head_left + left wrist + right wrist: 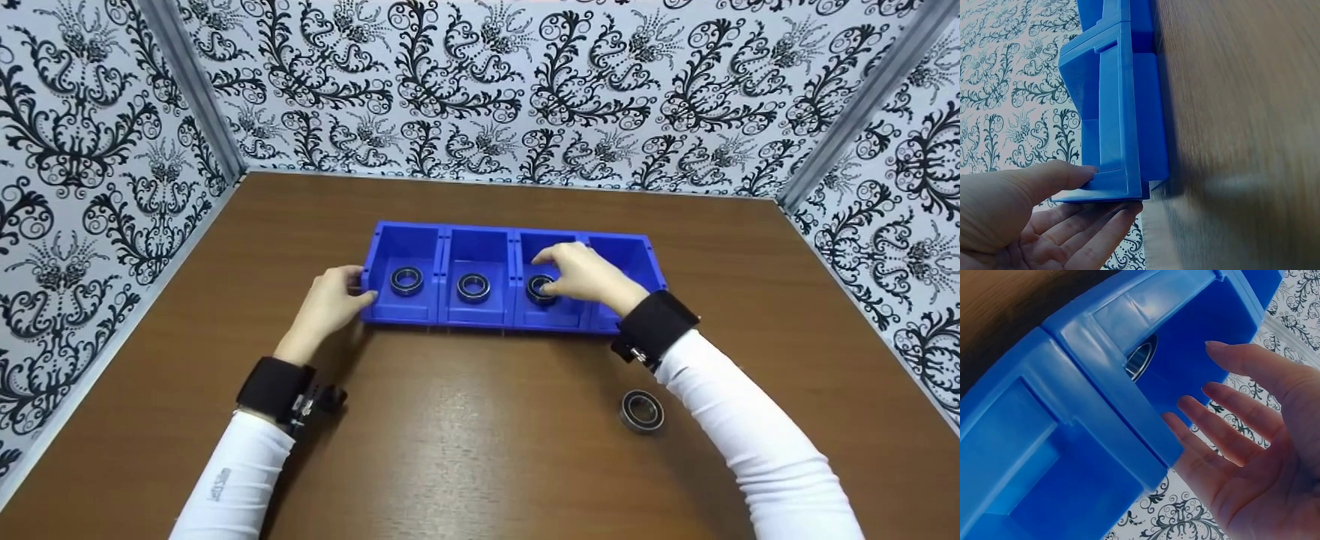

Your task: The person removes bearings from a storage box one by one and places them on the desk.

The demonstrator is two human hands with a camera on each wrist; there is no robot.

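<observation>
A row of blue bins [474,318] with several compartments stands on the table, seen in all views. My left hand [328,304] grips its left end wall, thumb inside and fingers outside. Over the third compartment, my right hand [589,276] holds nothing; its thumb and fingers are spread apart in the right wrist view. Below it, a black-sealed ball bearing [532,290] lies in that compartment, partly hidden by the thumb. The first compartment has a bearing [394,282] and the second has another bearing [461,288]. My forearm and hand partly hide the rightmost compartment.
Another bearing [628,417] lies on the brown wooden table [450,435], close to my right sleeve. Patterned panels [480,90] wall the table in at the back and both sides. Each wrist wears a black band [276,388] with a small camera.
</observation>
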